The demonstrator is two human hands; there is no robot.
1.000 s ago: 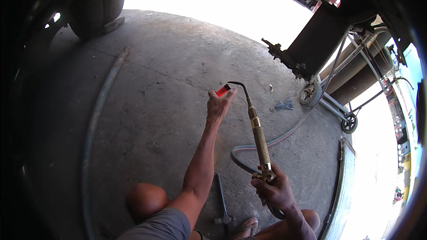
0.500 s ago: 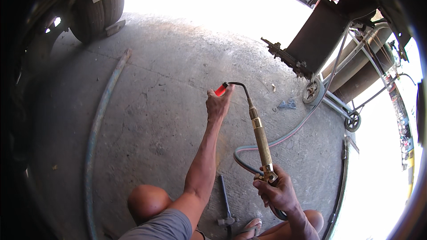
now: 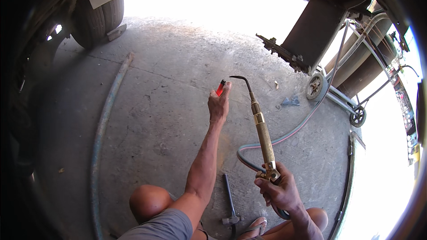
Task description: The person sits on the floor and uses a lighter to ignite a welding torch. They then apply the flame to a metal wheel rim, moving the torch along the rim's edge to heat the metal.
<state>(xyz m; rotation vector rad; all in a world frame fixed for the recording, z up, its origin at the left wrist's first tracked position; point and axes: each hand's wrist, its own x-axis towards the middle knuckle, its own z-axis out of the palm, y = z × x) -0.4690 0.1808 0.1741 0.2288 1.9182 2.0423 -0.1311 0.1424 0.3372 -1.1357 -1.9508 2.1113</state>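
Hammer [image 3: 228, 195] lies on floor [image 3: 164, 120] nr sandalled foot [image 3: 255, 228], head twd person. R hand [image 3: 285, 192] wraps firmly round low end of brass torch [image 3: 265, 142], which slants up & slightly L. Hose [image 3: 294, 132] loops on floor behind it. L hand [image 3: 218, 103], arm outstretched, pinches red lighter [image 3: 220, 88] w/ blk top; torch's bent tip [image 3: 246, 81] is just R, apart. Farther: long pipe [image 3: 103, 126] at L, wheeled cart [image 3: 316, 87] w/ cylinders [image 3: 356, 69] at R, tyre [image 3: 91, 22] far L.
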